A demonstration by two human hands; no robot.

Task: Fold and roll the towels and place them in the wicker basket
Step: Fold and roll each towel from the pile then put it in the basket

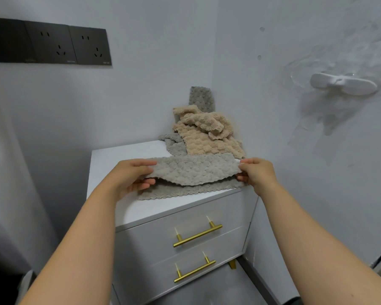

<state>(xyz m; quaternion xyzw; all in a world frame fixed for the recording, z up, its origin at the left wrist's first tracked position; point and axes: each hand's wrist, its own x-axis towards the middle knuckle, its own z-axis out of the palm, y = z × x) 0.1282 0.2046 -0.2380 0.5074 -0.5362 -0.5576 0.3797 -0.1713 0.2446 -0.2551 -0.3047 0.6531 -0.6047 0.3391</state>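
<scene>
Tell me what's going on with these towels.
A person is folding a grey fluffy towel on top of the white drawer cabinet: the left hand grips its left end, the right hand pinches its right end, the upper layer lifted over the lower one. A crumpled heap of beige and grey towels sits behind, in the corner. No wicker basket is in view.

From where I stood, the person showed 2 bare forearms, the left forearm [81, 238] and the right forearm [317, 238], uncovered from wrist to the edge of view. The left hand [132, 179] and the right hand [257, 172] were bare too, with nails cut short.
</scene>
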